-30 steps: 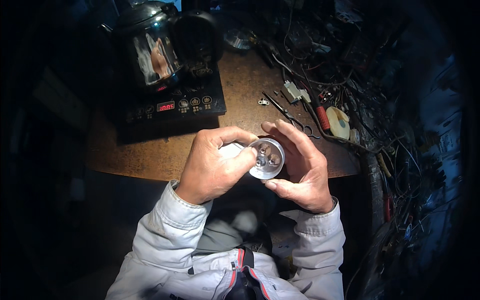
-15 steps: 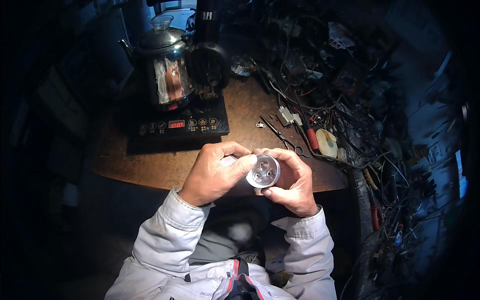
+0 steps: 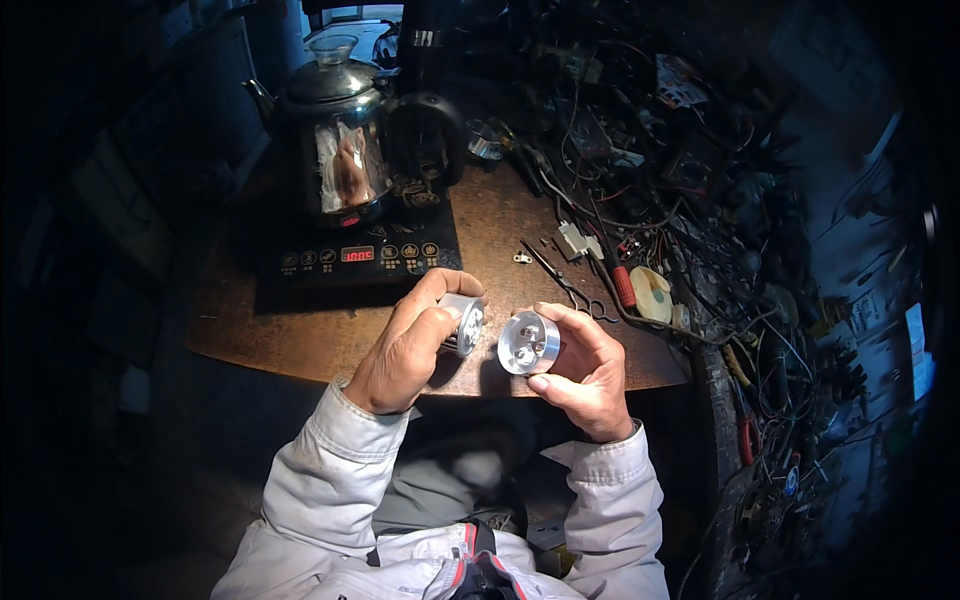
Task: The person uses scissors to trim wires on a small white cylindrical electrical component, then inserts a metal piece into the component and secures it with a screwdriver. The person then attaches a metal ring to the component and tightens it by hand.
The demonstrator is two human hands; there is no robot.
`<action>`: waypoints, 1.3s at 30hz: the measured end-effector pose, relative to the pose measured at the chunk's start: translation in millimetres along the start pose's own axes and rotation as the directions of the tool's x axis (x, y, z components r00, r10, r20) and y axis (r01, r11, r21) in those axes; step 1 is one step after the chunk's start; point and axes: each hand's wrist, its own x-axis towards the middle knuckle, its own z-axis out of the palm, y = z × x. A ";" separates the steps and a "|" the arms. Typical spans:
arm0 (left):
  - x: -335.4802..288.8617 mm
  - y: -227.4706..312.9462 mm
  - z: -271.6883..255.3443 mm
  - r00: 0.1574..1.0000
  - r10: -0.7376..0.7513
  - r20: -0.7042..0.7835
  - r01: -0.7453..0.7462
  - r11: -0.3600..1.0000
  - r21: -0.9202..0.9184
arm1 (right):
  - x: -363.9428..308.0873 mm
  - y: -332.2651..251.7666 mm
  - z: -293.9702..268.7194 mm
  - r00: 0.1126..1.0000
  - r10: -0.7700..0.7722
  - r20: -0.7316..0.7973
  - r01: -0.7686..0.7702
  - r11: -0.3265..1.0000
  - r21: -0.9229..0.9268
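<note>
My left hand [image 3: 398,350] is closed around a round lamp part [image 3: 468,326] with a pale body and a shiny face turned to the right. My right hand [image 3: 592,375] grips a silver, cup-shaped lamp head [image 3: 530,343] by its outer wall, between thumb and fingers. Three small round lens-like pieces show inside the cup, which opens toward me. A narrow gap separates the two parts, both above the front edge of the wooden table [image 3: 490,225]. The back of the left part is hidden in my palm.
At the far left a steel kettle [image 3: 335,95] stands on a black electric hotplate [image 3: 300,262] with a lit display. Scissors [image 3: 570,285], a small metal piece [image 3: 521,258] and a red-handled tool [image 3: 624,286] lie beyond my right hand. Tangled wires [image 3: 690,235] and tools crowd the right side.
My hands have drawn apart. The left one moved leftward with its own lamp part, now visible, while the right keeps the silver lamp head, its opening turned slightly left.
</note>
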 end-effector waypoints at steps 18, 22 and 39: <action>-11.3 -0.8 4.0 0.993 0.054 0.106 -0.022 0.958 -0.285 | -0.9 -1.5 4.5 0.997 -0.062 0.049 0.065 0.996 -0.068; -11.0 -3.2 3.6 0.993 0.058 0.102 -0.027 0.957 -0.290 | -0.6 1.2 6.2 0.996 -0.077 0.045 0.077 0.997 -0.019; -12.3 -0.1 6.2 0.995 0.005 0.102 0.022 0.963 -0.268 | -1.0 5.8 5.1 0.995 -0.101 0.024 0.101 0.995 -0.023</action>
